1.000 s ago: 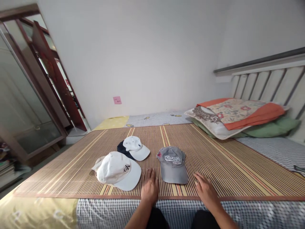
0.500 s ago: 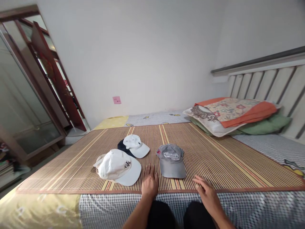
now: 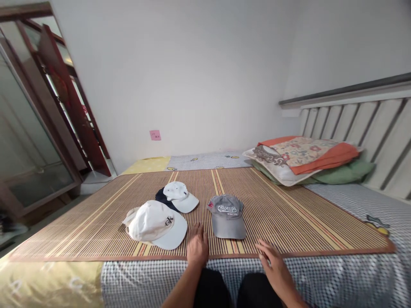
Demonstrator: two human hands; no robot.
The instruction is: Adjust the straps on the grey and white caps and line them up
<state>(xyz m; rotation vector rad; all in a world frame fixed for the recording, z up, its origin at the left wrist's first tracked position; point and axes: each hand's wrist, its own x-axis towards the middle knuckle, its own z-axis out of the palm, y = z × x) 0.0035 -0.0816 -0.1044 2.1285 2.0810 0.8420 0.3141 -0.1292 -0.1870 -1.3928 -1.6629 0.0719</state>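
Observation:
My left hand point(image 3: 197, 247) lies open, palm down, on the striped bamboo mat point(image 3: 282, 222), between two caps. On its left is a white baseball cap point(image 3: 149, 222) with a dark logo on the front. To its right sits a grey baseball cap point(image 3: 227, 216) with white lettering and a small red mark. My right hand point(image 3: 272, 261) rests at the mat's front edge, right of the grey cap and apart from it, fingers stretched out and holding nothing. Behind the first white cap, a smaller white cap point(image 3: 178, 196) partly covers a black cap point(image 3: 162, 196).
Pillows point(image 3: 276, 164) with an orange floral cover point(image 3: 311, 152) and a green cloth point(image 3: 346, 171) lie at the back right, by the white headboard point(image 3: 346, 122). A pink note point(image 3: 155, 135) is on the wall. A doorway with a red door point(image 3: 72, 102) stands at the left.
The view has shifted slightly, so everything appears a little farther left. Both hands and the caps keep their places on the mat.

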